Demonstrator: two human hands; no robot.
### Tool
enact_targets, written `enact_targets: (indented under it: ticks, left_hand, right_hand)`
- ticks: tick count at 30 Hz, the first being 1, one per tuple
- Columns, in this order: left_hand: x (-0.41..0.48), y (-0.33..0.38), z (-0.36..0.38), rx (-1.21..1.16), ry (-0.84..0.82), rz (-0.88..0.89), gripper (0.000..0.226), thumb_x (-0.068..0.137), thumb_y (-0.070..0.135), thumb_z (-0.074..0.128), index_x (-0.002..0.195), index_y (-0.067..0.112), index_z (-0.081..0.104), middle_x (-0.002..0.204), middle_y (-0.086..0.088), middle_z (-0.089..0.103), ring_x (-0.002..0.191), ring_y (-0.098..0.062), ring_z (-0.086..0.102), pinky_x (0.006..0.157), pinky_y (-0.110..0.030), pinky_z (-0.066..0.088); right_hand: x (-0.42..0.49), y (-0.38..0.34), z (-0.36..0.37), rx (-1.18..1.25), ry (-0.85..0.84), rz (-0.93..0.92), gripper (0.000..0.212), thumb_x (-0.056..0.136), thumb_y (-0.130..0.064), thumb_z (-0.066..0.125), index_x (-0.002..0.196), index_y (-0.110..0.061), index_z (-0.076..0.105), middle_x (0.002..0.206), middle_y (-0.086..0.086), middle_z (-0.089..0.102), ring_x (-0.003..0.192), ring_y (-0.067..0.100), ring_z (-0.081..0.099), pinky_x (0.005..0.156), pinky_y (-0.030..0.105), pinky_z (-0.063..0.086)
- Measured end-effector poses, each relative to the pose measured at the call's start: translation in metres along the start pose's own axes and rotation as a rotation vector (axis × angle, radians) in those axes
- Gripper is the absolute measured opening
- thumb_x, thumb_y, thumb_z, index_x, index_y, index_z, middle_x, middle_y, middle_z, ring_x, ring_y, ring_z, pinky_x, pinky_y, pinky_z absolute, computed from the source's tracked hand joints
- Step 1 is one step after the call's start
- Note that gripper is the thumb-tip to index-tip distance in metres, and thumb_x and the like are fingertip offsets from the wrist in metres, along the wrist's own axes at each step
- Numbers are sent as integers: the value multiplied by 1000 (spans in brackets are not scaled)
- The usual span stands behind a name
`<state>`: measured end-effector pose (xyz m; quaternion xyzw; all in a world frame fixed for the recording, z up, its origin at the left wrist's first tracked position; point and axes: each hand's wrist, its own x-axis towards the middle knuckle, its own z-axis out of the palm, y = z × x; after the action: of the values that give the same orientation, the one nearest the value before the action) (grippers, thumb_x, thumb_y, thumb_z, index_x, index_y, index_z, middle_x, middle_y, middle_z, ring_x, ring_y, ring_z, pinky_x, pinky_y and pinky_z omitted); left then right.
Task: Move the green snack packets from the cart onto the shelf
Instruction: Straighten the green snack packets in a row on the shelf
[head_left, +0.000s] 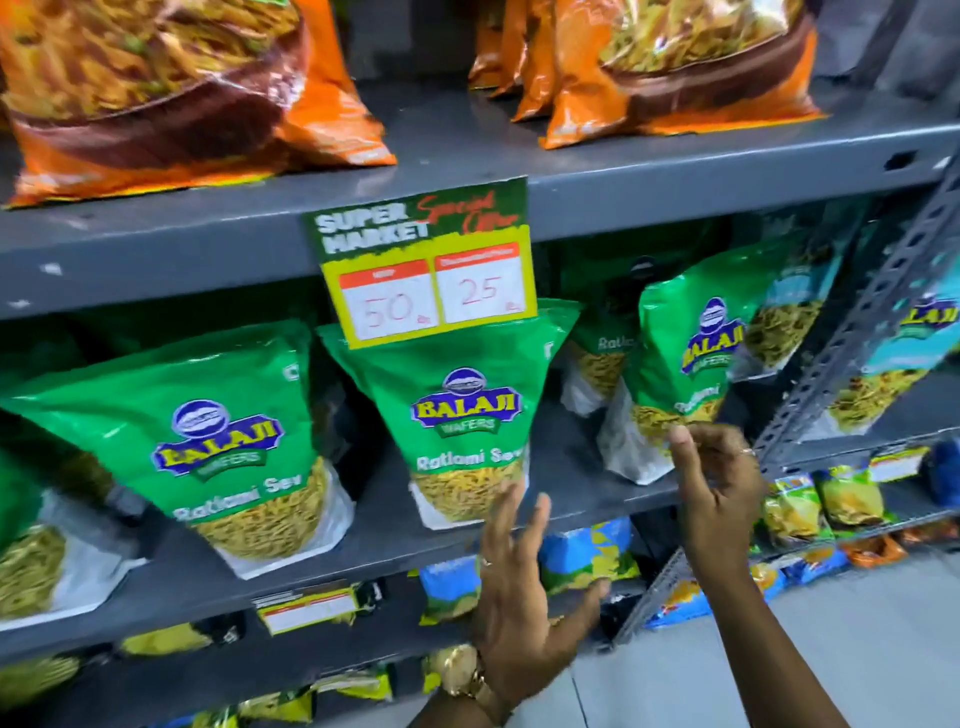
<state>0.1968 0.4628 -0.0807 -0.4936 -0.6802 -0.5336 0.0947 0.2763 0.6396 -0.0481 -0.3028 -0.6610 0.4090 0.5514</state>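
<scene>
Several green snack packets stand on the grey middle shelf (582, 483). One large packet (223, 436) leans at the left, another (462, 415) stands in the centre under a price sign, and a third (685, 353) tilts at the right. My left hand (524, 587) is spread open just below the centre packet, fingertips near its bottom edge. My right hand (719, 483) hovers at the lower edge of the right packet, fingers loosely curled and holding nothing. The cart is out of sight.
Orange snack bags (171, 88) fill the upper shelf. A "Super Market" price sign (426, 265) hangs from that shelf's edge. Blue and yellow packets (587, 556) sit on lower shelves. A perforated metal upright (852, 338) stands at the right, grey floor below.
</scene>
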Motion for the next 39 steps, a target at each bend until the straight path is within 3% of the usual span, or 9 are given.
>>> enact_targets:
  ticks: [3,5,8,12,15,19,26,34,39]
  left_hand:
    - [23,17,52,-152,-108,-200,73,89,50,56,149,36,16,158,9,22,147,-8,20,119,-25,20]
    - [36,22,84,-205,-102,-382,77,85,57,56,147,35,15,155,21,18,144,8,13,119,-21,18]
    - [58,23,120,-287,-86,-530,103,70,76,56,149,24,14,155,19,14,142,11,12,120,-23,17]
    - [77,10,152,-361,-107,-631,120,64,71,68,153,19,7,159,12,12,147,1,15,123,-30,19]
    - [86,-12,170,-391,-109,-692,123,58,65,81,151,32,7,161,2,21,148,-13,23,121,-45,25]
    - [102,-32,177,-409,-126,-733,139,42,56,93,145,45,-1,159,-1,27,146,-18,30,118,-48,31]
    - [116,-26,148,-558,-125,-702,125,49,-3,92,143,23,15,142,-4,51,124,-15,57,108,-39,46]
    - [118,-38,144,-490,-190,-652,134,33,24,99,139,42,20,147,-1,42,134,-13,47,111,-40,43]
    - [127,-36,135,-558,-261,-666,95,50,-13,88,123,31,45,123,6,63,109,4,63,91,-19,54]
  right_hand:
    - [30,31,-14,-46,-84,74,50,87,-59,57,126,-28,49,127,11,53,118,26,56,100,49,47]
    - [45,41,-15,-35,-180,113,66,91,-52,55,146,-23,31,142,-12,41,139,5,39,115,30,34]
    - [68,51,-11,78,-206,224,44,101,-37,44,142,-26,32,128,-38,36,115,-35,36,99,-3,29]
    - [92,67,-4,393,-247,609,64,76,-80,48,116,-35,67,120,-15,70,116,8,65,108,39,44]
    - [99,60,3,516,-312,630,59,79,-75,39,106,-30,66,97,-14,78,92,9,74,94,39,50]
    - [95,63,0,498,-378,633,84,63,-84,57,125,-28,62,132,4,65,124,29,60,111,50,41]
    - [69,66,-25,181,-438,415,78,73,-66,62,131,-15,54,119,-8,68,110,1,65,96,30,47]
    - [76,41,-17,89,-399,558,104,43,-99,44,109,-21,63,116,11,64,112,31,60,101,42,42]
    - [82,47,-6,167,-326,517,119,46,-96,52,141,-27,43,139,2,57,126,21,55,106,40,43]
